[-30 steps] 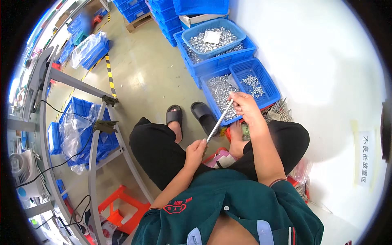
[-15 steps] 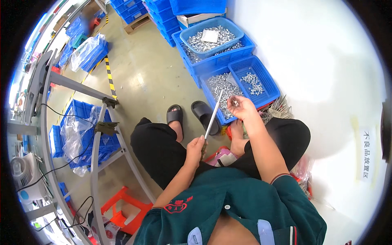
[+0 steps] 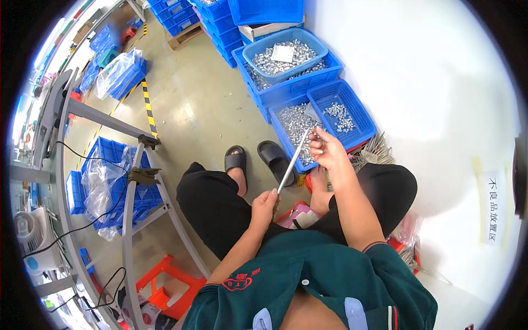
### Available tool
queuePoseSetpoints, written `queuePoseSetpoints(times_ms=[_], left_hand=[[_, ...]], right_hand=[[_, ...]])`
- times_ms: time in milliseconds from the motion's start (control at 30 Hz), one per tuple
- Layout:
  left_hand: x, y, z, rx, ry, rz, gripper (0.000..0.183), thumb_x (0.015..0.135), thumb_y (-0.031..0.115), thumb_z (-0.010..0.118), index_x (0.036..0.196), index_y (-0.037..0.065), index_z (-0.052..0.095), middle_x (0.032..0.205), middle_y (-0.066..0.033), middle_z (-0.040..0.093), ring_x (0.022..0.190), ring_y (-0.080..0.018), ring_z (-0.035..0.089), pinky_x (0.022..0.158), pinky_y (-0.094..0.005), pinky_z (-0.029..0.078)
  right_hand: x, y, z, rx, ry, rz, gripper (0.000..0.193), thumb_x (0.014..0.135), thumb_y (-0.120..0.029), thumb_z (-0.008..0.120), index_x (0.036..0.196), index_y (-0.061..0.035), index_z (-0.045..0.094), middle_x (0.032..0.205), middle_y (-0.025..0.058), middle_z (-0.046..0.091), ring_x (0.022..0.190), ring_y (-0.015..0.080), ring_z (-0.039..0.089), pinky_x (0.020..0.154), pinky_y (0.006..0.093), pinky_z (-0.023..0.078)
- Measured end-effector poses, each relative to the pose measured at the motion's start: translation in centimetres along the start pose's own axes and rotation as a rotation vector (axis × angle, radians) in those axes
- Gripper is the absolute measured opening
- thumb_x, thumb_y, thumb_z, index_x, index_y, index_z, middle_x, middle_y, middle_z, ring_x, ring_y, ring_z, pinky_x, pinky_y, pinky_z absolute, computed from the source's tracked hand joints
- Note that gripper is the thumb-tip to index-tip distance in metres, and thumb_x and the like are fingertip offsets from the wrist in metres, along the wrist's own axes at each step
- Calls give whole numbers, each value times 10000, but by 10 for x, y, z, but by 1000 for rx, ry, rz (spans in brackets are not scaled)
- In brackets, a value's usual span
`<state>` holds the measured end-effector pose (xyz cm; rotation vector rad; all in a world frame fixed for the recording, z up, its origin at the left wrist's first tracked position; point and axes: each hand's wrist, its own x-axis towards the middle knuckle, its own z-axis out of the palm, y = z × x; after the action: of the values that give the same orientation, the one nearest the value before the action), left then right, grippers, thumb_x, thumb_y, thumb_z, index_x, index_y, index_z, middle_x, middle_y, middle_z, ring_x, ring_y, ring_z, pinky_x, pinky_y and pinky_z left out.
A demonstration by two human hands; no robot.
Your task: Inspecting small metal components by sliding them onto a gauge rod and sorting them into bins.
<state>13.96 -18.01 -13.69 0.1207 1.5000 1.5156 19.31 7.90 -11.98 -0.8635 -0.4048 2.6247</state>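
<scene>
My left hand (image 3: 265, 204) is closed round the lower end of a thin, straight silver rod (image 3: 291, 166), which slants up and to the right. At its upper tip my right hand (image 3: 328, 151) has its fingers curled, thumb and fingertips meeting the rod's end. Small metal parts appear to be in those fingers, mostly hidden. Just beyond the hands stands a blue bin (image 3: 281, 127) full of small silver metal parts. In its right side sits a blue basket (image 3: 360, 118) with a smaller heap of similar parts.
Behind are a larger blue crate (image 3: 256, 88) and a light-blue tub (image 3: 319, 47) of metal parts. Bundles of thin rods (image 3: 377, 149) lie by my right knee. A grey metal frame (image 3: 127, 217) and a red stool (image 3: 165, 283) stand left; a white wall (image 3: 429, 110) rises right.
My right hand has gone from beside the rod, palm up with small metal parts, to the rod's tip, fingers curled. The rod's tip has shifted slightly right and down.
</scene>
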Motion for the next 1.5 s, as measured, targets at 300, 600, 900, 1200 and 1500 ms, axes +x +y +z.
queuePoseSetpoints(times_ms=[300,600,900,1200,1500], left_hand=[[2,-5,0,115,12,60,332,900,341,511,722,65,561,563,16,484,454,-63,417,414,-208,309],[2,-5,1,192,35,117,331,905,319,510,721,48,564,579,19,481,491,-65,427,453,-215,329],[3,-6,0,257,81,197,329,906,314,508,722,48,567,564,26,466,475,-60,408,442,-211,308],[1,6,5,89,115,52,325,912,326,488,730,64,552,556,21,460,435,-67,394,390,-218,284],[1,-1,2,135,80,90,327,906,312,507,728,46,574,553,38,446,462,-43,395,424,-206,293]], right_hand=[[-10,-13,15,-142,-49,8,185,822,-224,641,831,-57,560,639,-5,478,464,55,380,352,169,262],[-17,-17,22,-463,-21,-93,182,803,-160,650,857,-29,535,627,-28,428,471,32,363,359,167,229],[-23,6,35,-695,51,-161,189,789,-190,673,830,-58,544,560,-66,389,427,20,306,369,181,198],[-16,5,12,-421,57,-63,187,889,-144,484,978,6,555,791,66,560,609,118,500,486,246,418],[-13,-16,13,-211,68,-63,239,851,-285,604,819,-58,536,672,34,507,461,76,407,354,182,277]])
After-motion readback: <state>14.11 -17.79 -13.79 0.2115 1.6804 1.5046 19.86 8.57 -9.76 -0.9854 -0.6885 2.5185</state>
